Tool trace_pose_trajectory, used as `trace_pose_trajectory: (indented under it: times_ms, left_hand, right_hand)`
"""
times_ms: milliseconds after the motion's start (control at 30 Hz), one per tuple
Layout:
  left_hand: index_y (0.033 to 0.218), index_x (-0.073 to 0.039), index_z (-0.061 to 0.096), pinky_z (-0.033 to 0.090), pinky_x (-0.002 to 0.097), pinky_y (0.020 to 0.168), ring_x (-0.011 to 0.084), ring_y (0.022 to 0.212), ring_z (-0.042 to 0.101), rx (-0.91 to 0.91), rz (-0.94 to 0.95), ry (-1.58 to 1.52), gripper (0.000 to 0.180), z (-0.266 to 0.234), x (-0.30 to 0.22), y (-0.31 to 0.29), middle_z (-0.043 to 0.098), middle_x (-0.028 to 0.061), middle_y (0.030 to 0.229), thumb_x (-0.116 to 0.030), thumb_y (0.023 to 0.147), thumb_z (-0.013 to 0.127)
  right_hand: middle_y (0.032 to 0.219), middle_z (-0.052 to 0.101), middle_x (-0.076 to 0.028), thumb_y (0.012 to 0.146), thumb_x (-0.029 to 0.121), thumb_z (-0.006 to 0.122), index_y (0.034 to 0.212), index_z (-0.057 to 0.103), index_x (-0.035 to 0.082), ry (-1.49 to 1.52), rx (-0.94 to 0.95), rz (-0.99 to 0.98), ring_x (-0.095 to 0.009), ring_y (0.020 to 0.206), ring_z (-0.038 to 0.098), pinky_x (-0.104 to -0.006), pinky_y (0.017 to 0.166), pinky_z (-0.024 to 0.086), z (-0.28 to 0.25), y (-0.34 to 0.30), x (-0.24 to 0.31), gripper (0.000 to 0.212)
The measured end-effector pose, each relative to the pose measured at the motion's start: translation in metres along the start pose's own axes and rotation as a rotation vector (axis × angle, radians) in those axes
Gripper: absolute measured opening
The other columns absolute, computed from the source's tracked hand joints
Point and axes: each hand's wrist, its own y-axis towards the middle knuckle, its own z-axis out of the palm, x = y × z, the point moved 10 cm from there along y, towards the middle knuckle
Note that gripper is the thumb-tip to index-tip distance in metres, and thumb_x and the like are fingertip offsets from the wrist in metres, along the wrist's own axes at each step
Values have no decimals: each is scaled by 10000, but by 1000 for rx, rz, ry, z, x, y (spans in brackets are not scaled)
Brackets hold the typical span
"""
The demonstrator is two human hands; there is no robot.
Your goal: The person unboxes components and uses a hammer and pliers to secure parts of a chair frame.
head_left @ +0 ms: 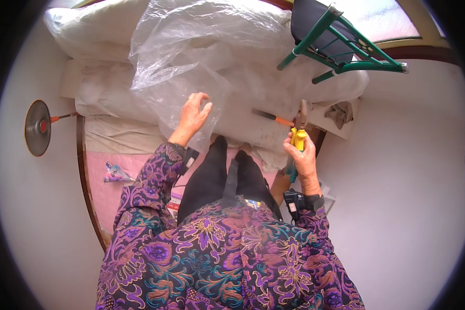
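My right hand (303, 156) is wrapped round a pair of pliers (299, 133) with yellow grips, its rusty jaws pointing up and away from me. Teal ends, apparently of the handles, show below the fingers. My left hand (195, 114) is raised with its fingers bent and apart, holding nothing. Just behind it hangs a crumpled clear plastic sheet (175, 57); I cannot tell whether the fingertips touch it. Between the hands, nearer the right one, lies a tool with a black and orange handle (267, 115), its far end hidden behind the pliers.
A green-framed chair (341, 44) lies tipped at the back right on the plastic-covered pile. A grey cloth (340, 113) rests on a white surface at the right. To the left stand a fan (37, 128) and a small colourful packet (116, 173) on a pink quilted cover (101, 199).
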Motion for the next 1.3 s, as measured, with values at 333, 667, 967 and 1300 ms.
trace_pose_trajectory:
  times_ms: [333,667,967,1300]
  left_hand:
    - [1122,-81,456,382,402,894,331,1113,411,197,213,411,421,94,15,53,423,157,1210,-197,740,587]
    - [1239,-183,372,391,442,880,401,1109,400,350,94,196,541,228,25,124,347,266,1239,-247,743,578]
    - [1151,-70,490,344,418,928,368,1095,426,444,64,123,461,290,99,151,495,184,1154,-317,767,547]
    - [1079,-15,522,356,385,910,344,1077,445,479,-60,-117,361,259,112,36,494,198,1138,-228,788,522]
  right_hand:
    - [722,552,-19,676,161,647,906,518,-1,-114,15,254,-95,639,512,-232,604,431,33,15,-116,309]
    - [724,552,-56,661,232,638,893,533,-2,-104,-93,452,-125,654,513,-273,620,426,21,8,-213,346]
    - [765,574,-107,659,213,647,914,540,-15,-123,-110,606,-185,713,550,-298,677,436,17,-26,-264,359]
    - [691,566,-90,665,210,626,848,528,1,-151,-131,533,-190,647,543,-311,622,432,-8,21,-254,295]
